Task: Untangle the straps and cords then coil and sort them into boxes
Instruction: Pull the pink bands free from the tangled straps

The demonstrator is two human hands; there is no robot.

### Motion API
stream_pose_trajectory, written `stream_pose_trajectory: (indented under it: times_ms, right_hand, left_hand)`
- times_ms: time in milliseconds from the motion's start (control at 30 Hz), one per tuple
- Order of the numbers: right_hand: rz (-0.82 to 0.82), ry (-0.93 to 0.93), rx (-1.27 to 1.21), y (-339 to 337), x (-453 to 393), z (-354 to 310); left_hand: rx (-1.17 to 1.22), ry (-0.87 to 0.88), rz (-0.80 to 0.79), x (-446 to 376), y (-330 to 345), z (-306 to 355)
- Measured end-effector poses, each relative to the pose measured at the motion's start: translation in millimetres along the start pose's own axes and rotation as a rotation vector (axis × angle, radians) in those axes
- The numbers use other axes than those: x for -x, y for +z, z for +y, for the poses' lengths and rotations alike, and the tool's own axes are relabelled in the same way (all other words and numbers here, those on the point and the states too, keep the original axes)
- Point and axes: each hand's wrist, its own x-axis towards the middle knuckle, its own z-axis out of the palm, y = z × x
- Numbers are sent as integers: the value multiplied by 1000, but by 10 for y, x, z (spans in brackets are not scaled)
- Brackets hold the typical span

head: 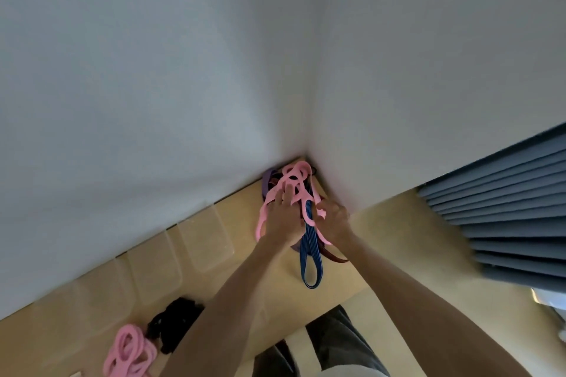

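Both hands worked at a tangle of straps in the corner of the worktop.

The tangle (291,190) lay at centre frame where two white walls met, pink strap (298,182) over purple (267,178) and dark loops, with a blue striped strap (310,254) trailing toward the worktop (245,217) edge. The left hand (283,220) rested on the pink strap with fingers spread; whether its grip closed on anything could not be told. The right hand (333,220) pinched a pink loop. Clear boxes (202,239) stood along the left wall. At lower left sat a pink coil (130,350) and a black bundle (173,324), the coil cut by the frame edge. Grey blinds (505,205) filled the right. The forearms hid part of the worktop.
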Motion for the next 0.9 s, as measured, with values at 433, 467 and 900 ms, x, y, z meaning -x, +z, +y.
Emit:
stream_pose_trajectory:
  times_ms: [433, 467, 900]
  right_hand:
    - [-32, -1, -73, 85, -46, 177]
    - [28, -18, -101, 72, -61, 140]
    - [170, 101, -185, -318, -72, -270]
  left_hand:
    - [441, -119, 417, -7, -244, -28]
    - [544, -123, 405, -5, -354, -19]
    - [1195, 19, 343, 362, -1893, 174]
